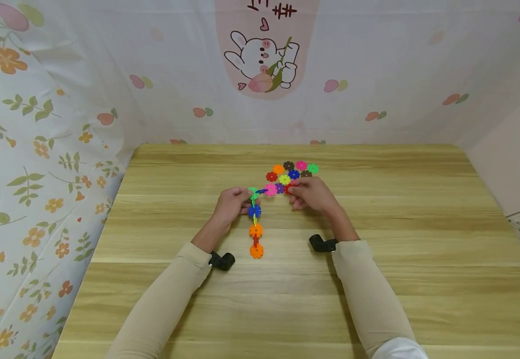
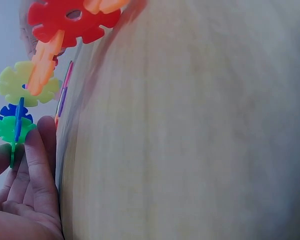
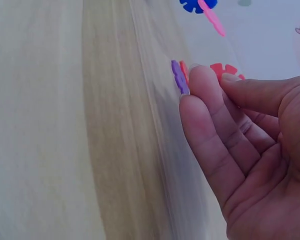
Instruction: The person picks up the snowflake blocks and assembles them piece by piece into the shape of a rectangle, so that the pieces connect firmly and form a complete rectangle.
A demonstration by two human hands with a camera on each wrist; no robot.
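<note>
A chain of slotted plastic flower discs hangs between the hands, bending at a green disc (image 1: 253,192). My left hand (image 1: 230,205) pinches that green disc between thumb and fingers. Toward me run a blue disc (image 1: 254,211), an orange disc (image 1: 256,231) and, at the end, another orange disc (image 1: 257,251), with thin edge-on discs linking them. To the right, a dark blue disc joins a pink disc (image 1: 270,189). My right hand (image 1: 317,194) pinches a red disc (image 3: 224,71) between thumb and fingers. A purple disc (image 3: 179,77) lies just beyond the fingertips.
Several loose discs lie behind the right hand on the wooden table (image 1: 421,209), among them a yellow disc (image 1: 284,179), a brown disc (image 1: 288,165) and a green disc (image 1: 313,168). A patterned curtain (image 1: 170,65) hangs along the table's back and left edges.
</note>
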